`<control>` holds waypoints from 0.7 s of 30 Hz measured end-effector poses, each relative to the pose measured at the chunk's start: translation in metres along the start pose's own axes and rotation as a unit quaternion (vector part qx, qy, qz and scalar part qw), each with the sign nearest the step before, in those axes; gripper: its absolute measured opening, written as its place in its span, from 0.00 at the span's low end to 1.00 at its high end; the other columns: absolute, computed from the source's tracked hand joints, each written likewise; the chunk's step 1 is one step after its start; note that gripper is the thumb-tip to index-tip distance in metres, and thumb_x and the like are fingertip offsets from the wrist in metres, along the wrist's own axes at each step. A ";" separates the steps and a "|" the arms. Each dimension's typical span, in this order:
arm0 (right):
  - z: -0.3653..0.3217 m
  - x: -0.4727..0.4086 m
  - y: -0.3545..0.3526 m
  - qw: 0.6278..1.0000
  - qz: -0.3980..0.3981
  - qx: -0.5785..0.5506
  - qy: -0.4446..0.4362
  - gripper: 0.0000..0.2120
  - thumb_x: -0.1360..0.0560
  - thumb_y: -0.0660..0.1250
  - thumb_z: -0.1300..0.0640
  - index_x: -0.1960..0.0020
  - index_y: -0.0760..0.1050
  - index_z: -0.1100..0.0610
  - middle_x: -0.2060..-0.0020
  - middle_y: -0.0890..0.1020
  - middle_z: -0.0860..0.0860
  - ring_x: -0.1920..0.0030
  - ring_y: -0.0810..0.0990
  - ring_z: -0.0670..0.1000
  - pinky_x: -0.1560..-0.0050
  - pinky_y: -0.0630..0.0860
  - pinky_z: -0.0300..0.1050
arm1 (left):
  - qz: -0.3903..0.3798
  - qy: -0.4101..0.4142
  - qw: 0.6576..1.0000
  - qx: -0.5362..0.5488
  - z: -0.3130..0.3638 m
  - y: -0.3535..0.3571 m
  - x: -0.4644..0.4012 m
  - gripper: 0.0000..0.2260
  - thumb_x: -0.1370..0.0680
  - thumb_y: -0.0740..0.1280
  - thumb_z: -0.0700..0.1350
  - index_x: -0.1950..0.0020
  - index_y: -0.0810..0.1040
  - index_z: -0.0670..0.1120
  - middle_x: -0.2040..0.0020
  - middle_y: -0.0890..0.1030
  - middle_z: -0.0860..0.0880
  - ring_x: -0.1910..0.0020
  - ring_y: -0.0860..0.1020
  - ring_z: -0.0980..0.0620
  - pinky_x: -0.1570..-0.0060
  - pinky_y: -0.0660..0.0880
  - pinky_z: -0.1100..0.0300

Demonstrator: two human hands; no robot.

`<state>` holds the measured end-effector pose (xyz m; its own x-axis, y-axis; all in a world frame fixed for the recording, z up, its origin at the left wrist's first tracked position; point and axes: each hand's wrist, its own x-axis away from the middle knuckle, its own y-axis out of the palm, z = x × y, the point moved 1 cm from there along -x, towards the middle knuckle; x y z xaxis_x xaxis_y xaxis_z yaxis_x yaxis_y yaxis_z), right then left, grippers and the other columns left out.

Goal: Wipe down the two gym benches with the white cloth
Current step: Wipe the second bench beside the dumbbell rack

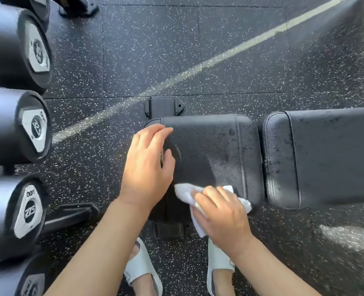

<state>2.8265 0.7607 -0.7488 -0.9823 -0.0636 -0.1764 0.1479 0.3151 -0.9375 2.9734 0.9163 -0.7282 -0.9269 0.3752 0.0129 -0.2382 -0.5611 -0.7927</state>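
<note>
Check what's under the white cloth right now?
The white cloth lies over the near edge of the bench's seat pad, held there by the right hand. Its lower part hangs past the edge. The pad surface beneath it is covered, so its state can't be seen.

Back pad (334,154) cut off rightward

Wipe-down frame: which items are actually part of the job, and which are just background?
In the job:
- white cloth, gripped by right hand
- seat pad, left hand resting on its end
- back pad beside it

Just lying about:
- dumbbells on the left
- speckled floor with its white line
- white sandals
</note>
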 end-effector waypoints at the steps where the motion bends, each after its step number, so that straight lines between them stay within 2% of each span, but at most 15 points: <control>1: 0.008 0.003 -0.003 1.000 0.003 0.003 -0.009 0.05 0.22 0.69 0.60 0.55 0.75 0.54 0.64 0.74 0.51 0.65 0.73 0.55 0.64 0.77 0.53 | -0.001 0.009 1.000 -0.006 0.002 0.005 -0.002 0.20 0.21 0.68 0.37 0.28 0.76 0.41 0.30 0.76 0.45 0.29 0.71 0.45 0.24 0.66 0.52; 3: 0.029 -0.012 -0.006 0.999 0.024 0.018 0.010 0.02 0.22 0.69 0.60 0.53 0.78 0.55 0.63 0.76 0.51 0.65 0.75 0.55 0.66 0.77 0.53 | -0.003 0.012 1.000 -0.024 0.003 0.017 -0.001 0.20 0.20 0.67 0.37 0.28 0.77 0.41 0.29 0.76 0.44 0.28 0.72 0.42 0.24 0.66 0.47; 5: 0.057 -0.047 -0.007 0.993 0.063 0.026 0.098 0.03 0.23 0.68 0.58 0.50 0.80 0.56 0.62 0.77 0.52 0.65 0.76 0.55 0.70 0.73 0.47 | 0.008 0.007 0.998 -0.054 0.003 0.030 0.008 0.20 0.20 0.67 0.36 0.27 0.77 0.41 0.27 0.75 0.43 0.27 0.72 0.40 0.24 0.65 0.41; 7: 0.080 -0.090 -0.004 0.974 0.111 0.036 0.193 0.04 0.22 0.66 0.55 0.52 0.77 0.56 0.61 0.77 0.52 0.64 0.77 0.56 0.67 0.64 0.43 | 0.036 0.011 0.996 -0.075 0.000 0.040 0.015 0.21 0.21 0.65 0.37 0.27 0.77 0.42 0.26 0.75 0.44 0.25 0.72 0.39 0.24 0.65 0.38; 9: 0.087 -0.130 0.006 0.964 0.126 0.035 0.233 0.05 0.23 0.67 0.55 0.54 0.77 0.56 0.60 0.78 0.53 0.62 0.78 0.57 0.65 0.63 0.45 | 0.053 0.021 0.995 -0.085 -0.005 0.045 0.015 0.22 0.21 0.63 0.38 0.27 0.77 0.43 0.25 0.75 0.44 0.24 0.71 0.40 0.25 0.66 0.37; 12: 0.059 -0.167 0.023 0.968 0.123 0.023 0.217 0.05 0.26 0.71 0.55 0.56 0.77 0.55 0.60 0.79 0.52 0.62 0.77 0.57 0.66 0.64 0.48 | 0.058 0.024 0.993 -0.097 -0.006 0.047 0.014 0.22 0.22 0.62 0.39 0.27 0.77 0.43 0.25 0.74 0.44 0.24 0.70 0.40 0.25 0.66 0.37; 15: 0.029 -0.172 0.032 0.981 0.115 -0.007 0.153 0.04 0.27 0.72 0.57 0.57 0.77 0.55 0.61 0.78 0.52 0.63 0.77 0.56 0.67 0.69 0.51 | 0.055 0.020 0.991 -0.119 -0.006 0.049 0.014 0.22 0.23 0.61 0.39 0.29 0.77 0.41 0.26 0.74 0.42 0.25 0.70 0.38 0.26 0.66 0.36; 18: 0.061 -0.156 0.021 0.988 0.121 0.001 0.097 0.04 0.24 0.69 0.57 0.57 0.77 0.55 0.62 0.77 0.51 0.64 0.75 0.54 0.67 0.70 0.48 | 0.050 0.026 0.989 -0.140 -0.007 0.049 0.013 0.23 0.23 0.60 0.40 0.28 0.76 0.42 0.26 0.73 0.42 0.25 0.69 0.37 0.26 0.66 0.35; 21: 0.121 -0.134 0.001 0.979 0.119 0.033 0.161 0.05 0.21 0.68 0.53 0.52 0.78 0.54 0.59 0.77 0.50 0.61 0.75 0.53 0.66 0.66 0.44 | 0.046 0.026 0.986 -0.160 -0.007 0.051 0.011 0.23 0.23 0.58 0.42 0.28 0.75 0.42 0.25 0.72 0.43 0.24 0.69 0.37 0.25 0.65 0.36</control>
<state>2.9725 0.6548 -0.7625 -0.9029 0.3090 -0.2989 0.3743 0.2228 -0.9001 2.9527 0.8973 -0.7728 -0.9223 0.3754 -0.0915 -0.0430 -0.3350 -0.9412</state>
